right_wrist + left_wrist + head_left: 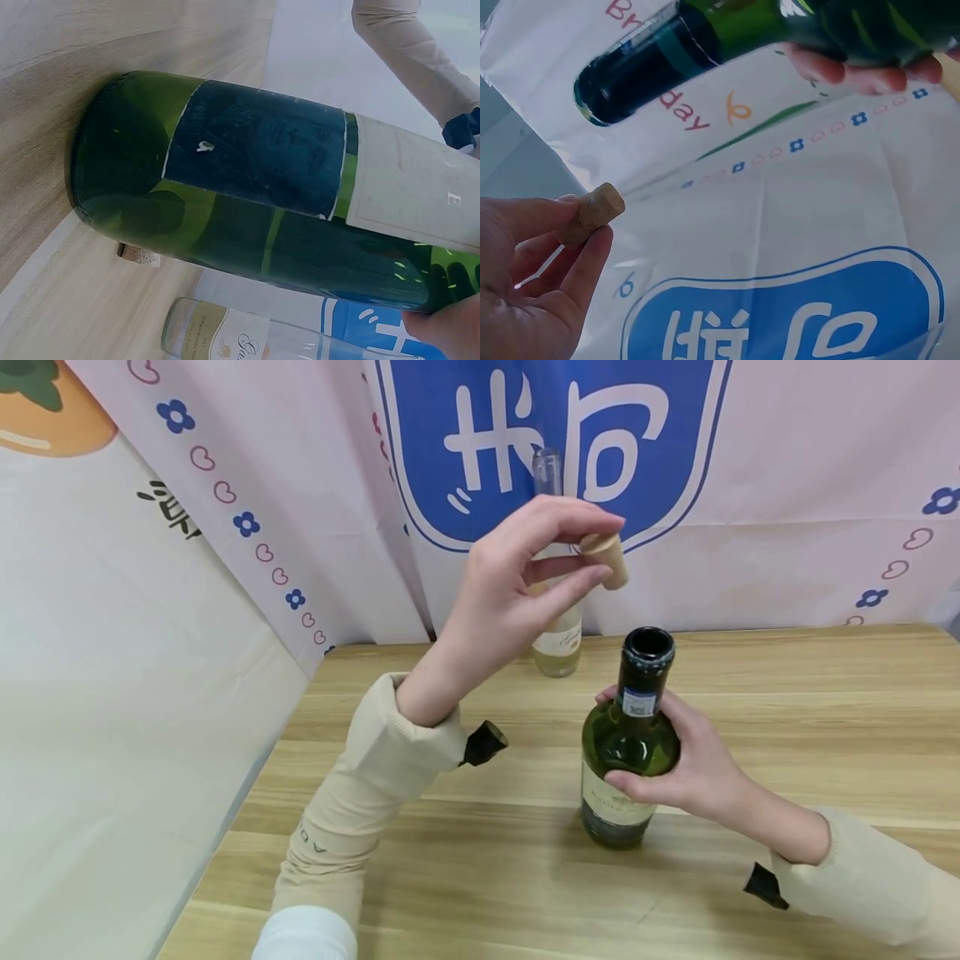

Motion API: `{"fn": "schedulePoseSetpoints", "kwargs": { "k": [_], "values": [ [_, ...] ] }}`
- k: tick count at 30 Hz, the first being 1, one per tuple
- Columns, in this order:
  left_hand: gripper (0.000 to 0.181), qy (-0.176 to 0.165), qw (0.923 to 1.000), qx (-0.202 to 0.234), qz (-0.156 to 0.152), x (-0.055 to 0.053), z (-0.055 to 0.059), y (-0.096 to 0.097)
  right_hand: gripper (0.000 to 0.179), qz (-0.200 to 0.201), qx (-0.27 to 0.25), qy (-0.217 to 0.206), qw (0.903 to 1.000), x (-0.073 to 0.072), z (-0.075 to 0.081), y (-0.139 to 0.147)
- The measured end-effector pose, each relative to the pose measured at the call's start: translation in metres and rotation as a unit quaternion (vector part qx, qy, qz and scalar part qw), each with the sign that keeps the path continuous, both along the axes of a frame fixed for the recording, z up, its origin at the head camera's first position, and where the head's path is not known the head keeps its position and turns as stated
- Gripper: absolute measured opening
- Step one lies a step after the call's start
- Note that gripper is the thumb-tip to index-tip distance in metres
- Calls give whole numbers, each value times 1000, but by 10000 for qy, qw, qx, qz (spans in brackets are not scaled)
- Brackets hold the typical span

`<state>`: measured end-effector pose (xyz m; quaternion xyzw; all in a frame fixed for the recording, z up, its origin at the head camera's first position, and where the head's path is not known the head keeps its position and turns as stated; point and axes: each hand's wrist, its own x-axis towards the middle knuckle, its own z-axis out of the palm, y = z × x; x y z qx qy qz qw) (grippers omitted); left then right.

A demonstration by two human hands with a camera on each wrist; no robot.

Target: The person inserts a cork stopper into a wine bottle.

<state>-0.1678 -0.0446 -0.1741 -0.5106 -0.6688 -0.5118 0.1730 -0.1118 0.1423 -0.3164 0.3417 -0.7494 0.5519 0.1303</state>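
Cork (607, 560), one: pinched in your left hand (510, 564), between thumb and fingertips, its ends protruding past the grip. Short cylinder, pale brown, speckled grain in the left wrist view. Held in the air above the green bottle (626, 739), to the left of its mouth (649, 645) in the head view, and clear of it.

Green bottle, one: standing upright on the table, your right hand (697, 756) clasped round its shoulder, below the neck, thumb across the front. Glossy glass, dark neck, uncorked round mouth; a small pale tag (639, 703) on the neck, one cream label (617, 802) and one dark label (259, 146) on the body.

Clear bottle (558, 643), one: behind your left hand and partly hidden by it; transparent glass, slim neck, white label. Bottles in all: two.

Brown piece (141, 256), one: on the table, partly hidden by the green bottle; you cannot tell what it is.

Sleeves (345, 818), two: beige knit, one on each of your arms.

Table (450, 885), one: striped wood grain.

Backdrop (750, 568), pale and creased, bearing a blue shield with white characters.
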Motion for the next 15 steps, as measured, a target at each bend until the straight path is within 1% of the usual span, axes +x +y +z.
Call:
{"fn": "schedulePoseSetpoints", "kwargs": {
  "k": [3, 7, 10, 12, 14, 15],
  "values": [
    [25, 167, 9995, 74, -270, 5, 1, 2, 71, 25, -23, -26, 10000, 0, 1, 0],
    [24, 528, 9970, 112, -562, 12, 2, 5, 72, 35, -50, 11, 10000, 0, 1, 0],
    [23, 693, 9957, 66, -614, 19, 3, 7, 73, 60, -60, 61, 9999, 0, 1, 0],
    [21, 842, 9948, -4, -580, 22, 4, 8, 73, 64, -49, 76, 9999, -1, 1, 0],
    [20, 1049, 9930, -68, -542, 21, 1, 9, 73, 61, -101, 103, 9999, -1, 1, 0],
    [21, 1114, 9922, -104, -554, 18, -2, 9, 73, 57, -120, 110, 9999, -1, 1, 0]
  ]
}}
